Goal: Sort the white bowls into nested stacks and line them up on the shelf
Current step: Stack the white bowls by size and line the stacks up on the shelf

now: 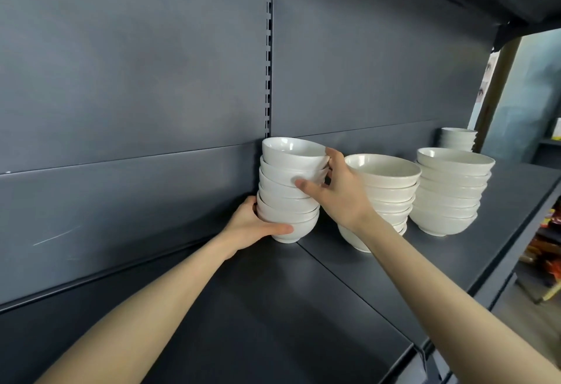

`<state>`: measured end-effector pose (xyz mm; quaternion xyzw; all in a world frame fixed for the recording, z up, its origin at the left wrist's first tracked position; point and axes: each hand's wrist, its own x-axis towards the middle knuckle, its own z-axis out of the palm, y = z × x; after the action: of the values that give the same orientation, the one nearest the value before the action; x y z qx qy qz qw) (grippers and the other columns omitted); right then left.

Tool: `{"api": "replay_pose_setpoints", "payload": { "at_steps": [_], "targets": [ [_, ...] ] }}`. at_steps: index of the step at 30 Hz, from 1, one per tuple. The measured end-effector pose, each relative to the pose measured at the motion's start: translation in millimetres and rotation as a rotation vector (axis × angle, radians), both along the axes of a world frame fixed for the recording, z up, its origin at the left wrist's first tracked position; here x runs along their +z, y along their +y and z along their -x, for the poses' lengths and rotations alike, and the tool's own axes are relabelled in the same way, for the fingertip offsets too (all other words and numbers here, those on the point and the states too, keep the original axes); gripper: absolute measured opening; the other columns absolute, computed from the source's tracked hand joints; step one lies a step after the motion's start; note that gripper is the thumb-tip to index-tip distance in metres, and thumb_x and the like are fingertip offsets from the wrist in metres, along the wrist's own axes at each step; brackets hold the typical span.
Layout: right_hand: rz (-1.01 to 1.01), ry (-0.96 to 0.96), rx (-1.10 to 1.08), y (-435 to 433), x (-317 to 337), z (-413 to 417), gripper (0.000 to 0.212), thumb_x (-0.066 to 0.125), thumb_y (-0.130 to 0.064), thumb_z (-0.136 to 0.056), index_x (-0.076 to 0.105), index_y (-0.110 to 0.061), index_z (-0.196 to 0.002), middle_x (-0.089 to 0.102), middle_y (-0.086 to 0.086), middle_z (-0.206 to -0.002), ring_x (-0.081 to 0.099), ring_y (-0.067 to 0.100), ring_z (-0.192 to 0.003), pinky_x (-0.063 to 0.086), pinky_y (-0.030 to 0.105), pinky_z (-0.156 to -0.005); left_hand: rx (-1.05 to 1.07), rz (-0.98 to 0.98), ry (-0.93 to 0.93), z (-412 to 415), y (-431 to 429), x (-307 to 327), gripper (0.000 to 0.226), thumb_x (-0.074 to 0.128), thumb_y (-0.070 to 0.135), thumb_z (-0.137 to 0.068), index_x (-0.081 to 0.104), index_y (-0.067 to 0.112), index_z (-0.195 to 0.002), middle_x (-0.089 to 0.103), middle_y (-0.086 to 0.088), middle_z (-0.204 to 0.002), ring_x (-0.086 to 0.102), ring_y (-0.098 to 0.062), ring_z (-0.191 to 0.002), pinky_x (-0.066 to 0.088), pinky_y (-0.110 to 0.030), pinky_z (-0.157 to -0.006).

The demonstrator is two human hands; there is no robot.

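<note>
head view: leaning stack of small white ceramic bowls (290, 192) mid-frame on the dark grey metal shelf (349, 298). left hand (258, 225) grips its base, right hand (331, 189) pinches the upper bowls. i'd straighten it slowly, base steady.

Both bare forearms stretch up and forward. The left hand (255, 227) curls round the foot of the bowl stack (285, 200), thumb across its front. The right hand (340, 192) grips its upper bowls.

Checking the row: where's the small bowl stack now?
Head view, left of centre: the small bowl stack sits on the shelf below the slotted post, just left of the wider stack.
</note>
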<state>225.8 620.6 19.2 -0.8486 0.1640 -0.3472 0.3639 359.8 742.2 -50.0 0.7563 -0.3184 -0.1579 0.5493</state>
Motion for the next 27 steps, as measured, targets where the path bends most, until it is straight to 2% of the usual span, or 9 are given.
{"api": "replay_pose_setpoints", "payload": {
  "at_steps": [3,7,12,16,18,21,23,25,27],
  "targets": [
    [0.008,-0.009,0.007,0.1,0.7,-1.4,0.083,0.076,-0.04,-0.078,0.031,-0.014,-0.143,0.053,-0.004,-0.121,0.05,0.021,-0.122,0.044,0.04,-0.101,0.032,0.005,-0.008,2.3,3.7,-0.3,0.085,0.091,0.022,-0.058,0.046,0.015,-0.13,0.059,0.013,-0.107,0.058,-0.005,-0.099,0.044,-0.012,-0.069],
    [0.019,-0.024,0.007,2.3,0.6,-4.2,0.08,0.077,-0.038,-0.077,0.035,-0.013,-0.14,0.056,0.0,-0.121,0.055,0.022,-0.117,0.046,0.04,-0.099,0.089,-0.007,-0.048,4.3,15.0,-4.3,0.086,0.093,0.028,-0.055,0.047,0.017,-0.127,0.06,0.008,-0.111,0.059,-0.007,-0.1,0.045,-0.018,-0.074],
    [-0.014,-0.022,0.04,10.2,-1.0,-8.8,0.087,0.079,-0.045,-0.071,0.033,-0.018,-0.139,0.055,-0.001,-0.126,0.054,0.022,-0.118,0.046,0.043,-0.1,0.146,-0.012,-0.072,12.4,27.3,-5.5,0.091,0.093,0.032,-0.054,0.044,0.016,-0.129,0.058,0.006,-0.117,0.057,-0.013,-0.108,0.045,-0.025,-0.083],
    [-0.056,-0.049,0.106,17.2,1.2,-5.0,0.083,0.082,-0.038,-0.071,0.033,-0.018,-0.135,0.052,-0.015,-0.111,0.055,0.015,-0.11,0.048,0.04,-0.097,0.158,-0.006,-0.103,18.0,41.4,-5.8,0.099,0.093,0.034,-0.054,0.039,0.02,-0.136,0.056,0.009,-0.125,0.054,-0.013,-0.114,0.044,-0.026,-0.087],
    [-0.109,-0.037,0.166,18.9,1.7,-4.1,0.094,0.083,-0.036,-0.07,0.026,-0.019,-0.143,0.049,-0.013,-0.121,0.051,0.013,-0.116,0.047,0.036,-0.1,0.151,-0.009,-0.121,19.5,47.2,-7.3,0.102,0.092,0.035,-0.054,0.037,0.022,-0.139,0.054,0.009,-0.13,0.052,-0.014,-0.118,0.044,-0.027,-0.091],
    [-0.188,0.031,0.269,17.8,4.1,-7.3,0.119,0.083,-0.037,-0.069,0.001,-0.021,-0.153,0.04,-0.008,-0.144,0.042,0.011,-0.13,0.039,0.027,-0.103,0.136,-0.022,-0.142,22.7,50.7,-7.6,0.11,0.091,0.045,-0.047,0.036,0.026,-0.14,0.051,0.008,-0.134,0.049,-0.013,-0.122,0.044,-0.03,-0.097],
    [-0.226,0.067,0.329,14.8,7.6,-11.4,0.125,0.083,-0.036,-0.07,-0.01,-0.025,-0.152,0.038,-0.009,-0.146,0.041,0.008,-0.13,0.037,0.024,-0.101,0.123,-0.03,-0.144,23.6,51.2,-7.2,0.118,0.084,0.056,-0.038,0.033,0.028,-0.14,0.048,0.008,-0.136,0.047,-0.012,-0.124,0.043,-0.035,-0.103],
    [-0.237,0.071,0.363,11.8,8.7,-15.2,0.125,0.082,-0.033,-0.072,-0.013,-0.029,-0.151,0.04,-0.01,-0.142,0.043,0.007,-0.126,0.038,0.023,-0.099,0.098,-0.032,-0.149,25.7,51.5,-6.2,0.12,0.082,0.059,-0.038,0.029,0.029,-0.141,0.044,0.008,-0.138,0.044,-0.012,-0.127,0.042,-0.038,-0.106],
    [-0.218,0.058,0.367,9.3,5.6,-17.9,0.12,0.083,-0.034,-0.07,-0.006,-0.033,-0.151,0.042,-0.01,-0.14,0.045,0.009,-0.126,0.041,0.027,-0.102,0.07,-0.021,-0.167,27.6,51.0,-6.1,0.117,0.083,0.057,-0.043,0.027,0.031,-0.142,0.041,0.01,-0.139,0.041,-0.009,-0.128,0.04,-0.037,-0.107]
  ]
}}
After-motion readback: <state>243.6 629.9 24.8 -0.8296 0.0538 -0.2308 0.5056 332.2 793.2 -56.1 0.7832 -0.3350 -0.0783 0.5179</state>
